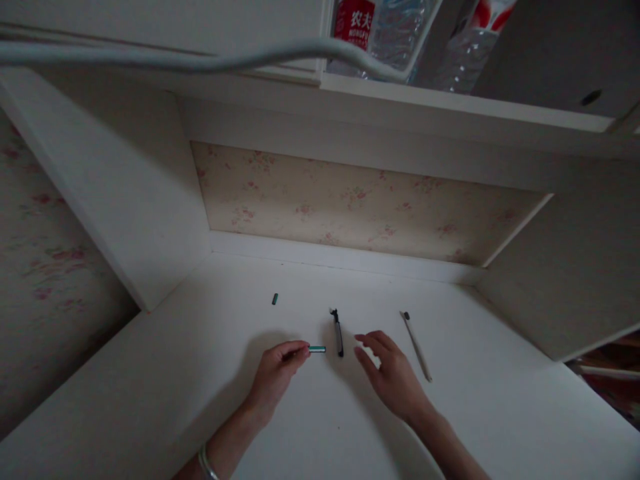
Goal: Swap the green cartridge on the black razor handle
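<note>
My left hand (283,365) pinches one end of a small razor cartridge (317,349), a narrow strip with green and pale edges that points right. Just beyond its tip lies a black and grey razor handle (339,337), its forked head toward the wall. My right hand (387,370) is to the right of the handle, thumb and fingers apart, holding nothing. Farther back on the left lies a second green and dark cartridge (275,299). A toothbrush (418,348) with a pale handle and dark bristles rests right of my right hand.
The white desktop (200,427) is enclosed by a left side panel (125,193), a right panel (560,267) and a floral back wall (330,200). Overhead runs a shelf (450,110) with water bottles (400,30). A white cable (200,61) crosses in front of it.
</note>
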A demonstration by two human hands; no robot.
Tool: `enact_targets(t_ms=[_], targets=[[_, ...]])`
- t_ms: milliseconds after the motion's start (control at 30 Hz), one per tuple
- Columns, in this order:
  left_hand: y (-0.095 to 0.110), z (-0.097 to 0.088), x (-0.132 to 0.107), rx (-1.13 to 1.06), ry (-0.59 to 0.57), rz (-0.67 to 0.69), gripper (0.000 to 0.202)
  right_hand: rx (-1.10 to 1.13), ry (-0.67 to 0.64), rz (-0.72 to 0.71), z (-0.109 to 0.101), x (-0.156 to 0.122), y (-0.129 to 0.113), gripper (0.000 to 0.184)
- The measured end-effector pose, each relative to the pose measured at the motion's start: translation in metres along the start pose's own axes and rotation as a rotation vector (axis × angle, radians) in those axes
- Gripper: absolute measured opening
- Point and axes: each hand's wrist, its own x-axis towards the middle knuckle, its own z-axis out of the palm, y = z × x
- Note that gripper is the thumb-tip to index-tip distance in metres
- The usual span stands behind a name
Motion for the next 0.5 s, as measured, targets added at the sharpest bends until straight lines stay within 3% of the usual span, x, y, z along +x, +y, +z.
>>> enact_targets(t_ms=[67,167,500], targets=[[-0.001,0.000,0.000,0.006,-0.009,0.009,0.037,-0.047,-0.035,-0.123,0.007,0.000,-0.031,0.025],[-0.002,0.000,0.000,0.005,-0.020,0.020,0.038,-0.143,-0.064,-0.179,0.019,0.003,-0.054,0.027],[-0.003,-0.001,-0.001,0.031,-0.103,0.016,0.039,-0.294,-0.040,-0.266,0.029,0.005,-0.056,0.018]])
